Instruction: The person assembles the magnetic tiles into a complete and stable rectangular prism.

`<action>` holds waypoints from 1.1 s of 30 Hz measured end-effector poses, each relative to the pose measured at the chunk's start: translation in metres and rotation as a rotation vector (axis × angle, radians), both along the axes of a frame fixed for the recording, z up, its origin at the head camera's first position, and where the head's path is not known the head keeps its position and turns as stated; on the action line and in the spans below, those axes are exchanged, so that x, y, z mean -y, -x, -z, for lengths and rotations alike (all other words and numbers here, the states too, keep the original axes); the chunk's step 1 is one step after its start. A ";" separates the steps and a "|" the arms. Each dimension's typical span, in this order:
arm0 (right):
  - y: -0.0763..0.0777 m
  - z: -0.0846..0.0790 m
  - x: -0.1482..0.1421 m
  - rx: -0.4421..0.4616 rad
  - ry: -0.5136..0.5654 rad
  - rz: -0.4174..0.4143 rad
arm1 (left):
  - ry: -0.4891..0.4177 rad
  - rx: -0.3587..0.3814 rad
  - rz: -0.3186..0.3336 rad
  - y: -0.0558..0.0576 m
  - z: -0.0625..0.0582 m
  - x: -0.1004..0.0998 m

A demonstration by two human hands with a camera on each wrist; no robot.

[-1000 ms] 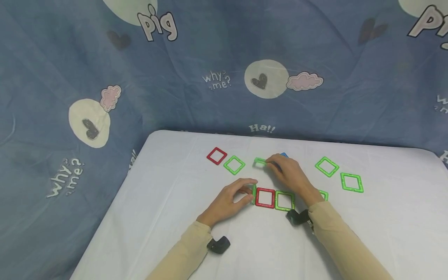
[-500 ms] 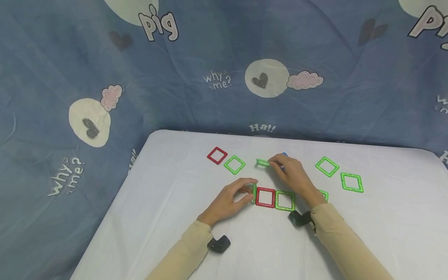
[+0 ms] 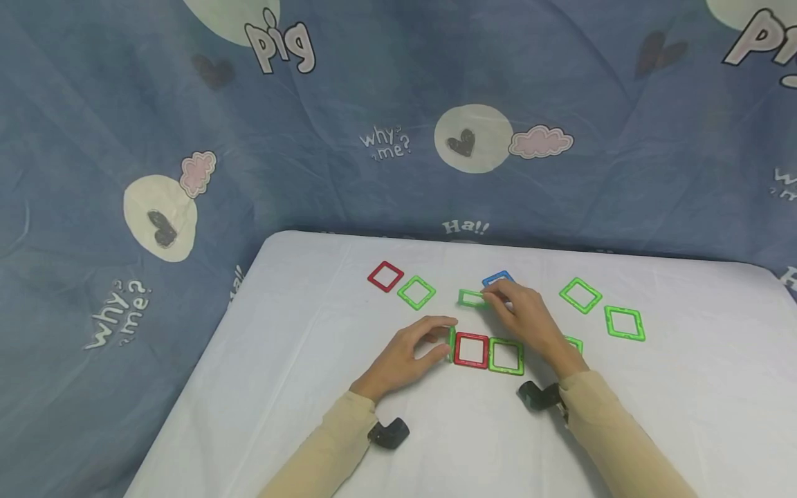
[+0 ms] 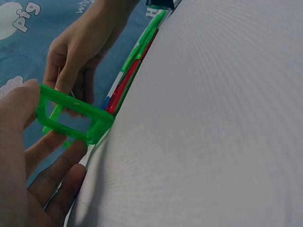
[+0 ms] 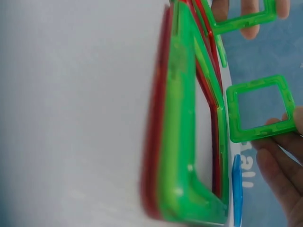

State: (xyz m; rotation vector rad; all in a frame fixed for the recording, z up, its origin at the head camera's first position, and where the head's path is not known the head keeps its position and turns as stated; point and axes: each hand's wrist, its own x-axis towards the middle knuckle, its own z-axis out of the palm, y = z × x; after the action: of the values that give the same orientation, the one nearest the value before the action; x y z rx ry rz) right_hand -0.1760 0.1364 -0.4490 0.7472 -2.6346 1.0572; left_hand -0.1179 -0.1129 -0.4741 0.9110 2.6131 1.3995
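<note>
My left hand (image 3: 401, 356) pinches a green square magnetic tile (image 4: 75, 104) between thumb and fingers. The tile stands on edge at the left end of a flat row, against a red tile (image 3: 472, 336); a green tile (image 3: 506, 371) lies to the right of that one. Beyond the row, my right hand (image 3: 525, 317) holds another green square tile (image 5: 260, 132) by one side, tipped up on edge. Just behind its fingertips lies a blue tile (image 3: 496, 276), partly covered by the hand. Seen low from the right wrist, the row shows green edges against red ones.
Towards the back left lie a red tile (image 3: 378, 283) and a green tile (image 3: 408, 300). Two more green tiles lie at the right, a tilted green one (image 3: 572, 303) among them. Another green tile (image 3: 580, 346) is partly hidden by my right wrist. A patterned blue cloth (image 3: 349, 187) hangs behind the white table (image 3: 280, 311).
My right hand has come slightly nearer and to the right with its green tile, which has turned more face-on. More of the blue tile shows now. My left hand has stayed still.
</note>
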 end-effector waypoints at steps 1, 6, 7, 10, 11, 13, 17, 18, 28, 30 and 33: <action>-0.001 0.000 -0.001 0.009 0.004 -0.002 | 0.000 0.004 0.000 0.000 0.000 0.000; -0.006 0.001 -0.003 0.039 0.014 -0.009 | -0.005 0.019 -0.001 -0.001 -0.001 0.000; -0.008 0.001 -0.004 0.039 0.015 -0.008 | -0.007 0.016 -0.001 -0.001 0.000 0.000; -0.011 0.002 -0.005 0.035 0.024 -0.007 | -0.022 0.007 0.002 -0.001 0.000 -0.001; -0.013 0.002 -0.005 0.034 0.027 -0.006 | -0.029 0.005 0.004 -0.001 0.000 -0.001; -0.016 0.001 -0.005 0.040 0.034 -0.002 | -0.048 0.003 0.010 0.000 0.001 -0.001; -0.021 0.001 -0.004 0.052 0.047 -0.004 | -0.076 0.011 0.013 0.001 0.002 -0.001; -0.022 0.001 -0.004 0.053 0.049 -0.005 | -0.077 0.008 0.014 0.001 0.002 -0.001; -0.026 0.003 -0.002 -0.025 0.069 -0.017 | -0.067 0.024 0.012 0.001 0.003 0.000; -0.027 0.004 -0.001 -0.036 0.075 -0.019 | -0.067 0.023 0.013 0.002 0.004 0.000; -0.029 0.004 -0.001 -0.037 0.082 -0.015 | -0.063 0.032 0.017 0.002 0.004 0.000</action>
State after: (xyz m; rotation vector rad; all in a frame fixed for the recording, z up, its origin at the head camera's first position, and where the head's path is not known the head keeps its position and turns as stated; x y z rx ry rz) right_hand -0.1467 0.1373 -0.4532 0.7626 -2.5416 1.1369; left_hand -0.1197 -0.1128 -0.4779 0.9073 2.5463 1.4874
